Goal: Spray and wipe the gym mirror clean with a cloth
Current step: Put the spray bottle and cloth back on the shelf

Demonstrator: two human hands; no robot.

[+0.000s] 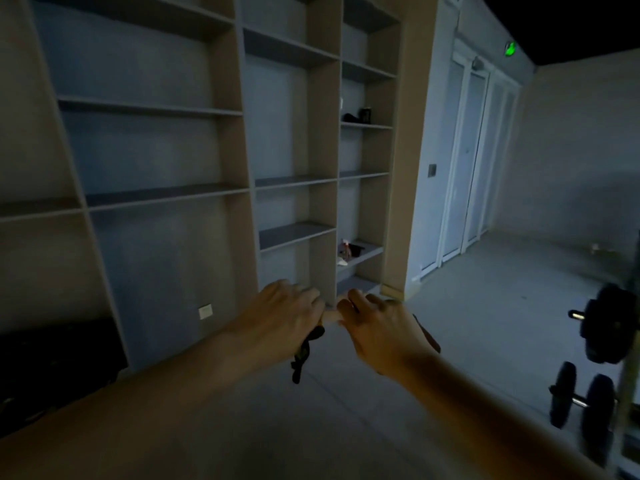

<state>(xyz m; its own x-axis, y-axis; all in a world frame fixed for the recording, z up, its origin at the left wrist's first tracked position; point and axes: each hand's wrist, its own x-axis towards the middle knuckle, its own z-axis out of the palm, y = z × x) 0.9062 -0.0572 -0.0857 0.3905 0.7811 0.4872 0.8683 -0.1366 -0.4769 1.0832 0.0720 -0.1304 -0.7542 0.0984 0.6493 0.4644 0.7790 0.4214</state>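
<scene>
My left hand reaches forward, low in front of the shelving, and grips a dark limp cloth that hangs below its fingers. Next to it is my right hand, palm down, its thumb touching the left hand's fingers. A dark strip shows under its outer edge, and whether this hand holds it is hidden. A spray bottle with a pale pink top stands on a low shelf at the right of the shelving, beside a white rag. No mirror is in view.
Tall beige shelving fills the wall ahead, with dark items on an upper right shelf. White doors stand at the right under a green exit sign. Dumbbells and a weight rack sit at the right edge. A black bag lies low left.
</scene>
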